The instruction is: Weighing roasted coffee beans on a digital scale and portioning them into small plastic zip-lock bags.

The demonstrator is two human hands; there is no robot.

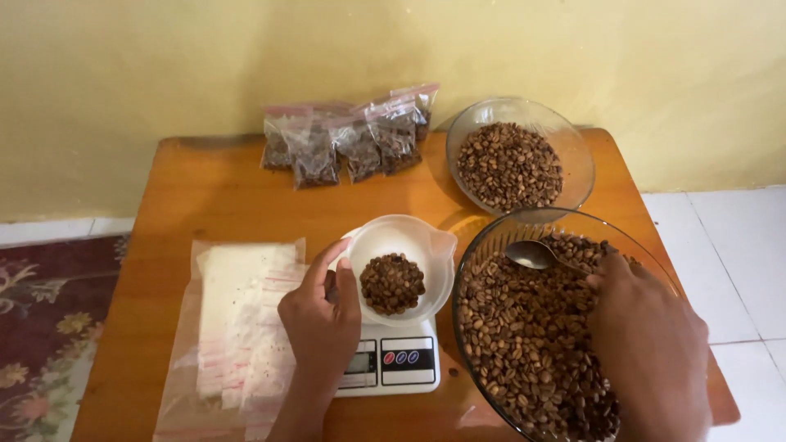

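Spoon (532, 254) in right hand (647, 344) over bowl rim (573, 219); left hand (321, 315) grips cup (405, 245).

Landmark: kitchen scale (391, 360).

- Scale platform: hidden under the white bowl (426, 245) resting on it; display digits too small to read.
- Left hand (321, 315): covers the scale's left front corner; forearm cut off by the bottom edge.
- Right hand (651, 348), right of the scale: fingertips hidden; grip on the spoon (532, 254) handle concealed.
- Large glass bowl (499, 237), right of the scale: lower rim cut off.
- Stack of empty bags (237, 327), left of the scale: count indistinct.
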